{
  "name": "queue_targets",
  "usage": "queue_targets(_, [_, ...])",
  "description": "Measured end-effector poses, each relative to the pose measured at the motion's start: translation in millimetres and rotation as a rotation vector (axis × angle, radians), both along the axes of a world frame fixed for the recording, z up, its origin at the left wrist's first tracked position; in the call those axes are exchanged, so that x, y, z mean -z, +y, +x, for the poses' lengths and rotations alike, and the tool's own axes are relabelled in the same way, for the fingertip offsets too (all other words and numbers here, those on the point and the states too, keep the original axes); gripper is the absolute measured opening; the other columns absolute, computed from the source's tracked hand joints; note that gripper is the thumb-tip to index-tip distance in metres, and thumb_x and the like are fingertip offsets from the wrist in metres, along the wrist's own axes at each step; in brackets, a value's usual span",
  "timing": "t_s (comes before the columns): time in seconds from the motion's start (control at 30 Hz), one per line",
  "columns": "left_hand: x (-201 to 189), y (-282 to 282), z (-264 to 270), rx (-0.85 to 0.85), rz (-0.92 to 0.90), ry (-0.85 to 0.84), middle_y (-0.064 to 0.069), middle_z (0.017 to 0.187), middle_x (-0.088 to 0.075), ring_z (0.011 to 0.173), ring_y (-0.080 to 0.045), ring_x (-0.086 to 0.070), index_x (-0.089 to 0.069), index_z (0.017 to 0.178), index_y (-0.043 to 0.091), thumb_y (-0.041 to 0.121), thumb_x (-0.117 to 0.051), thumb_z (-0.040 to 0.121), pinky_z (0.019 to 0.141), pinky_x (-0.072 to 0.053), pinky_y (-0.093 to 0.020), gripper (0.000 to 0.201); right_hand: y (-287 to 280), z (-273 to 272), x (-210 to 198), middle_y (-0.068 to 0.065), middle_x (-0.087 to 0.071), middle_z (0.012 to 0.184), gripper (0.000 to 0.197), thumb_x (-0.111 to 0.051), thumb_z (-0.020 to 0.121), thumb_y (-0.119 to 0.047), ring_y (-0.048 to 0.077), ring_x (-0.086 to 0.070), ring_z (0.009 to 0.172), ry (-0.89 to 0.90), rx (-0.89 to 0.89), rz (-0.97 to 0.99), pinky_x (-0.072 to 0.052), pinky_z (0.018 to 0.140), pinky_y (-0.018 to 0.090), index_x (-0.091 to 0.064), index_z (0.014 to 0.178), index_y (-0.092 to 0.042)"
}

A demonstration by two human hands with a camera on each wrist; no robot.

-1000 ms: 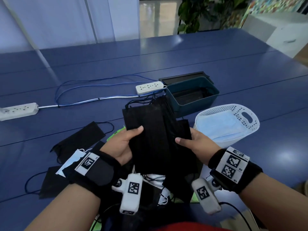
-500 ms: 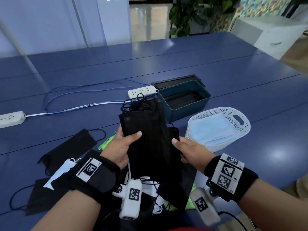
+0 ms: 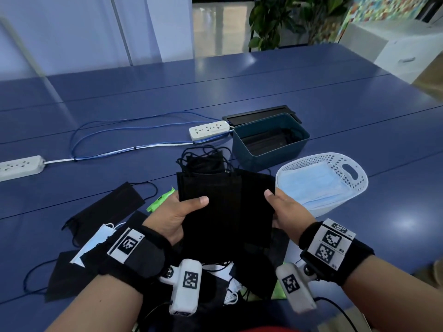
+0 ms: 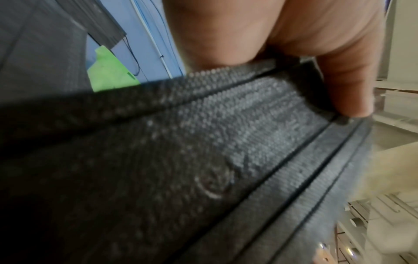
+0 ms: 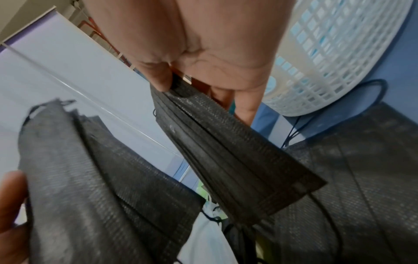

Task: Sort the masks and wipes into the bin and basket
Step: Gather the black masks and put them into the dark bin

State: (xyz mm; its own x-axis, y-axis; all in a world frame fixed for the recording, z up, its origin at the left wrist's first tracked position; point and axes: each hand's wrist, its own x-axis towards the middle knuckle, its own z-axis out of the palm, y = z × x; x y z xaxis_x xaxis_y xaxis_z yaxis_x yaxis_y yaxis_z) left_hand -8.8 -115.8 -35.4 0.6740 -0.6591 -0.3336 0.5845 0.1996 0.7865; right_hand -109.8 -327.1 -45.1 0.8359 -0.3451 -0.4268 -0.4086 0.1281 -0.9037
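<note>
My left hand (image 3: 184, 209) grips a stack of black masks (image 3: 211, 202), thumb on top; the same stack (image 4: 203, 160) fills the left wrist view. My right hand (image 3: 278, 207) pinches another bunch of black masks (image 3: 256, 207) by its right edge, thumb over fingers, as the right wrist view shows (image 5: 226, 142). Both bunches overlap above the table's near edge. A teal bin (image 3: 268, 142) with black masks inside stands beyond them. At the right, a white basket (image 3: 352, 185) holds a light blue mask (image 3: 311, 185). More black masks (image 3: 105, 209) and a green wipe packet (image 3: 160, 200) lie at the left.
Two white power strips (image 3: 208, 129) (image 3: 19, 166) with blue and white cables (image 3: 107, 140) lie on the blue table (image 3: 287, 87). A black lid (image 3: 259, 113) sits behind the bin. White masks (image 3: 93, 245) lie among the pile near me.
The two black bunches have come apart slightly: my right hand has drawn its bunch to the right, toward the basket. The head camera has tilted up a little.
</note>
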Motion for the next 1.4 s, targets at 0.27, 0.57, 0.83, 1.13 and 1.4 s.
queue_targets(0.27, [4,-8,-7,0.114,0.024,-0.084,-0.012,0.099,-0.073,0.090,-0.023,-0.070,-0.065,0.103,0.006,0.013,-0.077,0.051,0.076,-0.057,-0.031,0.054,3,-1,-4,0.003,-0.066,0.112,0.027,-0.035,0.101,-0.034,0.021,-0.063,0.102,0.043,-0.003,0.092,-0.050,0.095,0.044,-0.061,0.109,-0.030])
queue_targets(0.57, [16,-20,-7,0.045,0.186,-0.172,-0.018,0.118,-0.065,0.104,-0.027,-0.064,-0.051,0.125,0.005,0.010,-0.078,0.060,0.091,-0.053,-0.036,0.071,17,2,-14,-0.006,-0.059,0.131,0.046,-0.020,0.099,-0.048,0.012,-0.053,0.122,-0.022,-0.178,0.279,-0.037,0.108,0.045,-0.048,0.131,-0.030])
queue_targets(0.83, [20,-22,-12,0.112,0.195,-0.122,-0.019,0.111,-0.068,0.100,-0.029,-0.065,-0.061,0.114,-0.001,0.016,-0.079,0.062,0.090,-0.053,-0.035,0.058,32,0,-10,-0.004,-0.063,0.125,0.072,-0.072,0.068,-0.059,0.012,-0.056,0.120,-0.221,-0.321,0.103,-0.046,0.099,0.029,-0.051,0.128,-0.025])
queue_targets(1.13, [-10,-24,-8,-0.047,0.139,-0.443,-0.003,0.106,-0.069,0.098,-0.015,-0.066,-0.061,0.105,0.019,0.028,-0.081,0.056,0.087,-0.053,-0.026,0.054,27,11,-27,-0.009,-0.068,0.094,0.064,-0.077,0.062,-0.052,0.010,-0.063,0.095,-0.407,-0.219,-0.010,-0.047,0.086,0.023,-0.059,0.108,-0.012])
queue_targets(1.4, [3,-20,1,0.132,0.463,-0.688,0.012,0.097,-0.067,0.094,0.000,-0.062,-0.055,0.103,0.031,0.039,-0.079,0.055,0.082,-0.046,-0.018,0.055,16,8,0,-0.012,-0.061,0.114,0.065,-0.081,0.068,-0.039,0.000,-0.058,0.108,-0.164,-0.268,-0.245,-0.046,0.095,0.025,-0.042,0.119,-0.029])
